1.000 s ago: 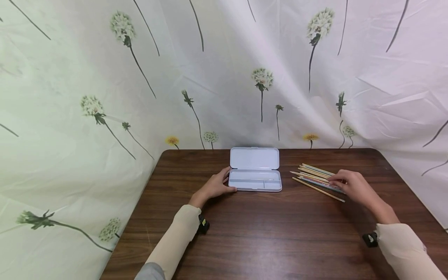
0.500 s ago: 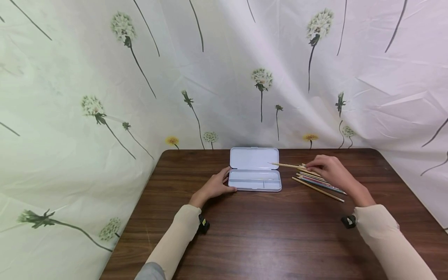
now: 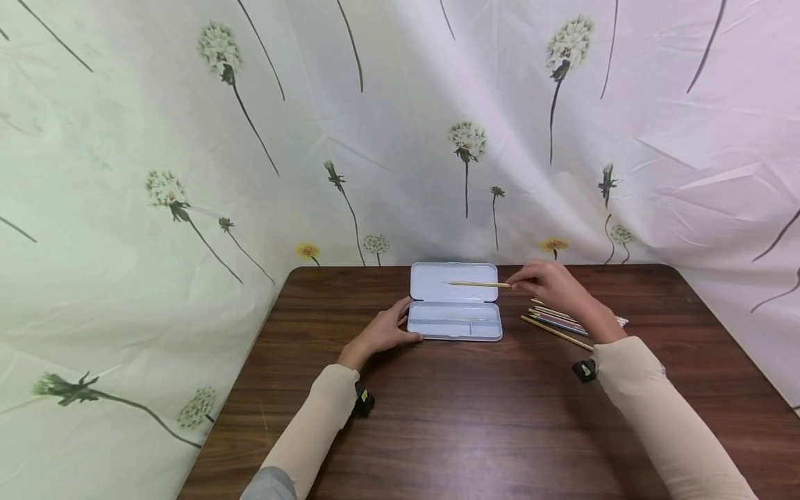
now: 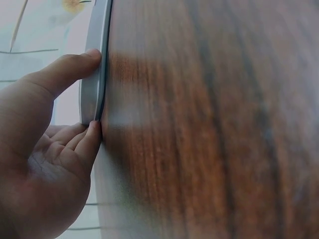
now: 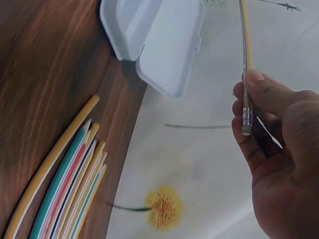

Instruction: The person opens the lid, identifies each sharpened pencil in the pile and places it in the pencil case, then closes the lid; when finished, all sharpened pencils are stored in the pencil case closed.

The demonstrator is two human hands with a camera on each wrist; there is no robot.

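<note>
A white pencil case (image 3: 455, 330) stands unfolded on the table, its lid (image 3: 431, 281) tipped back behind the divided base. My left hand (image 3: 382, 330) holds the case's left end, thumb at the front corner and fingers along the side, as the left wrist view also shows. Over the lid, my right hand (image 3: 556, 286) pinches a yellow pencil (image 3: 480, 284) near its eraser end. That pencil (image 5: 245, 59) points left, above the case. In the right wrist view its metal band and eraser show below the thumb. A thin, pale stick-like thing (image 3: 465, 320) lies in the base.
To the right of the case lies a bundle of several pencils (image 3: 556, 317), partly under my right forearm. A single yellow pencil (image 3: 553, 331) lies just in front of them. Behind the brown wooden table (image 3: 475, 417) hangs a white cloth (image 3: 400, 173) with printed dandelions.
My right hand has lifted the yellow pencil from the bundle and carried it left and away from me, over the lid. My left hand has stayed on the case.
</note>
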